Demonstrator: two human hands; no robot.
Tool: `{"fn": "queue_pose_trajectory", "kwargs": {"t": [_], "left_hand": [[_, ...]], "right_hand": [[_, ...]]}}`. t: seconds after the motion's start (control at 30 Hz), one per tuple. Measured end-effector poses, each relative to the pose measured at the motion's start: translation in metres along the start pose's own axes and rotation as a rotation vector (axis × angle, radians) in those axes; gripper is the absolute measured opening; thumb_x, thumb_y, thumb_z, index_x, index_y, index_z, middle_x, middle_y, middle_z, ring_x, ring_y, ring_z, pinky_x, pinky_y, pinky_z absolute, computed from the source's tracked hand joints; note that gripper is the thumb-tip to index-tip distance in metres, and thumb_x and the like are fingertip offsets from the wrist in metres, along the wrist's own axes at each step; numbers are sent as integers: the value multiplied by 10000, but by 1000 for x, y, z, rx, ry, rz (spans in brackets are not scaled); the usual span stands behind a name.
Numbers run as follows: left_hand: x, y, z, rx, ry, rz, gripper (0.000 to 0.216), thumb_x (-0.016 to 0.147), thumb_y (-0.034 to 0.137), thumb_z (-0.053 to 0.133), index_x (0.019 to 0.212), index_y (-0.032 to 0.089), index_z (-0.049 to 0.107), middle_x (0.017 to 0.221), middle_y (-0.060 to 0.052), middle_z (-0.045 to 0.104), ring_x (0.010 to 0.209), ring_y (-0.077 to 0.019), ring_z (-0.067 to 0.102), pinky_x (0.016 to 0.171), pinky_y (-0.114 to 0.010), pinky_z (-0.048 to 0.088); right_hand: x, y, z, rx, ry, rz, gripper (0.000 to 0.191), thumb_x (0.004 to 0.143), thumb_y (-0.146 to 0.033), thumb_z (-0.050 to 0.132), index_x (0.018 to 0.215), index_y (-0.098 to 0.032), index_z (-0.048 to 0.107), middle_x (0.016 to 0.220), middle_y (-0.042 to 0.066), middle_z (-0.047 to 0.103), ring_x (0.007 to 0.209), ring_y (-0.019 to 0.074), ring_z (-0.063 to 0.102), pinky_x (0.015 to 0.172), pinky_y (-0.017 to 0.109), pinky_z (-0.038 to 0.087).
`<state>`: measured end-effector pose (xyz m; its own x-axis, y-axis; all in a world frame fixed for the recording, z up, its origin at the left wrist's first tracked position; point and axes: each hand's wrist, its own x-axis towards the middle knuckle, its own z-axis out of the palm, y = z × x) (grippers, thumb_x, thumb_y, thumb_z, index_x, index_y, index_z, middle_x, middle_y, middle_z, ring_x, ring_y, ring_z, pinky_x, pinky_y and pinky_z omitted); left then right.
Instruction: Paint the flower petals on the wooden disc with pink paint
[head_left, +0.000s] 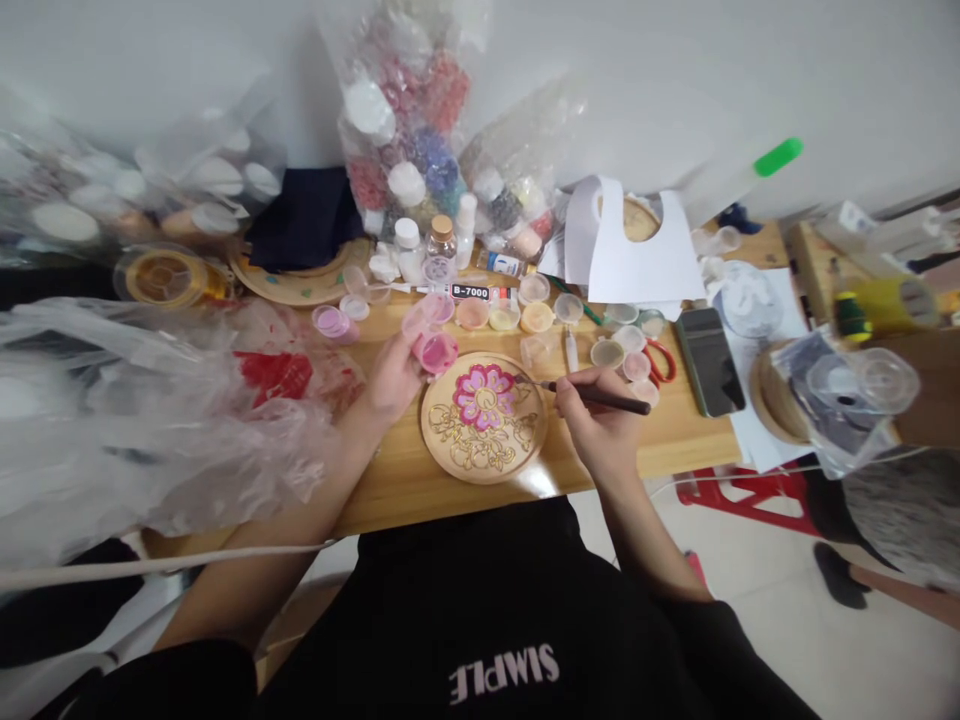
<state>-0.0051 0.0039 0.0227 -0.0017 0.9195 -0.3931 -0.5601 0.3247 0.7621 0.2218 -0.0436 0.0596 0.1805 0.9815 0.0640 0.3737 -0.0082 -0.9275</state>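
Note:
My left hand [395, 372] grips a small clear cup of bright pink filling [439, 352], tilted beside a round wooden plate [489, 470]. A flower [486, 397] in pink and magenta with gold outlines fills the plate's upper part. Below it run gold outlined scrolls without colour. In my right hand [600, 420] is a slim tool with a dark handle [611, 397], held like a pen. Its thin metal tip points at the flower's right edge; whether it touches cannot be made out.
Small cups [536, 318] of pastel colours, a B-7000 glue tube [480, 293] and small bottles [441, 245] line the back. Red-handled scissors [661, 362] and a phone [711, 362] lie to the right. Crumpled plastic bags [150, 420] cover the left. Another person's leg [900, 595] shows at far right.

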Motion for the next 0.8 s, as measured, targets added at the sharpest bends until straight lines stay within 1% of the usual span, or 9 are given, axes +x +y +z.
{"fn": "queue_pose_trajectory", "kwargs": {"t": [0.17, 0.27, 0.33, 0.47, 0.57, 0.67, 0.8], "left_hand": [[0, 0, 0, -14, 16, -15, 392, 986, 386, 658, 663, 177, 588, 593, -2, 576, 478, -101, 464, 439, -219, 340], [1, -3, -1, -13, 27, -27, 393, 991, 393, 643, 666, 182, 577, 615, -14, 607, 490, -110, 493, 434, -224, 338], [2, -4, -1, -5, 25, -20, 422, 995, 420, 643, 654, 182, 576, 598, -13, 588, 502, -119, 517, 435, -227, 351], [2, -6, -3, 2, 8, 15, 460, 1006, 418, 640, 622, 172, 581, 553, 6, 524, 481, -105, 491, 445, -220, 364], [2, -6, -5, 14, -12, 26, 464, 1023, 398, 602, 622, 163, 593, 579, -11, 560, 478, -97, 477, 449, -222, 351], [3, -7, -6, 27, -43, 32, 451, 1014, 409, 601, 633, 169, 598, 603, -24, 588, 496, -111, 492, 448, -236, 334], [4, -8, -9, 8, -58, 44, 395, 975, 389, 648, 648, 169, 617, 587, -9, 556, 492, -106, 468, 463, -242, 342]], "right_hand": [[-3, 1, -2, -18, -3, -4, 260, 828, -437, 773, 731, -234, 643, 601, -26, 634, 524, 139, 595, 502, 266, 495], [-5, 1, -3, -15, -8, 4, 235, 824, -406, 773, 728, -231, 648, 609, -23, 644, 525, 139, 600, 508, 267, 497], [-6, 0, -3, -17, -9, 12, 219, 817, -390, 768, 719, -231, 654, 610, -20, 649, 525, 137, 597, 507, 267, 493], [-6, 0, -3, -12, 12, 8, 177, 810, -346, 753, 712, -228, 665, 605, -25, 641, 527, 129, 589, 514, 259, 480], [-5, 0, -3, -6, 21, -1, 146, 816, -321, 745, 731, -224, 677, 613, -25, 650, 532, 125, 594, 518, 255, 474], [-4, 1, -2, -9, 14, -14, 143, 815, -311, 739, 723, -224, 672, 600, -29, 643, 521, 124, 590, 505, 249, 466], [-4, 1, -3, -27, 4, -35, 158, 826, -314, 740, 718, -227, 665, 598, -25, 651, 518, 129, 596, 495, 251, 476]]}}
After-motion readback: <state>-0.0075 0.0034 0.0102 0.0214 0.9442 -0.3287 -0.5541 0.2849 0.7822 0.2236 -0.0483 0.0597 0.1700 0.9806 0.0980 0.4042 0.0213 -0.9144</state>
